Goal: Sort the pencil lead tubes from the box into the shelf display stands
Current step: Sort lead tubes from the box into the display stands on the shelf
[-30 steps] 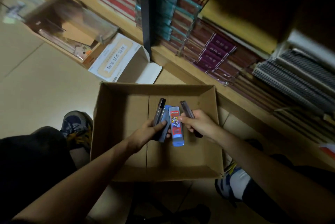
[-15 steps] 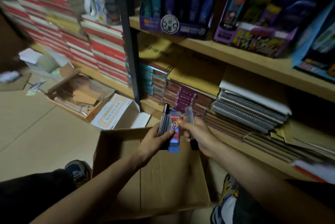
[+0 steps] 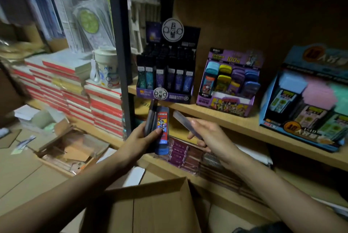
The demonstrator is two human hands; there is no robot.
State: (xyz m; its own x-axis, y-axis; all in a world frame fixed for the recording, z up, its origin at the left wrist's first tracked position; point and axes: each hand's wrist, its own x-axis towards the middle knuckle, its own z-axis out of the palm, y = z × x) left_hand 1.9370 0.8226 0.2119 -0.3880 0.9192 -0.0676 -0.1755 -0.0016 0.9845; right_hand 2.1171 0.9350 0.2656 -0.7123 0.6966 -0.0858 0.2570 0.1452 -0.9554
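3 display stands (image 3: 165, 74) line the shelf (image 3: 188, 109) beside a black post (image 3: 120, 53).

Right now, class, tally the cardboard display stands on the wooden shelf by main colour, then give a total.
Black display stand with a round white logo: 1
Purple display stand holding bright coloured cases: 1
Blue display stand holding pastel cases: 1
Total: 3
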